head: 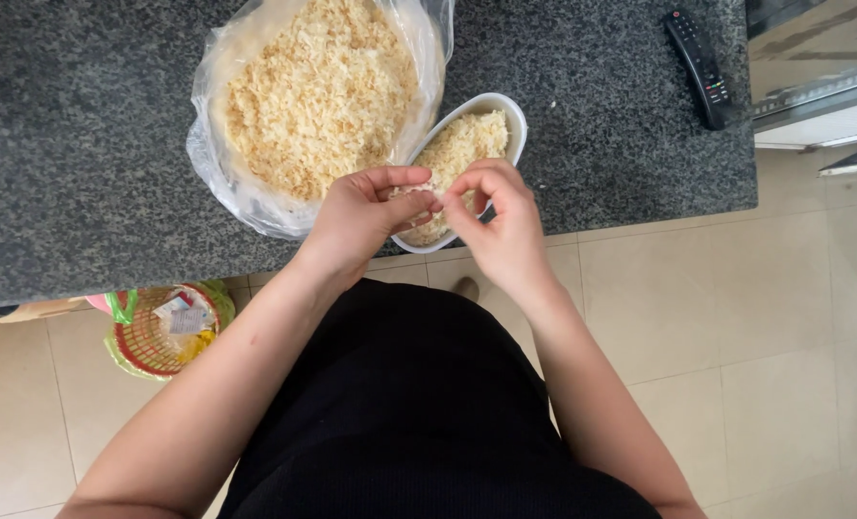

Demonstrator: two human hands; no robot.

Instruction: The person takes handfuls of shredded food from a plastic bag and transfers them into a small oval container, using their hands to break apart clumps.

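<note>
Here two hands (361, 216) (501, 226) pinch crumbs over one white dish (513, 120), one bag (217, 144) beside.

You have just one view here, from a camera on your own head. It looks almost straight down past your chest and arms. Your hands sit close, near the middle of the picture. The dark stone counter (83, 144) fills the top part, and the pale tiled floor (765, 336) fills the bottom and right side, farther away from you.
</note>
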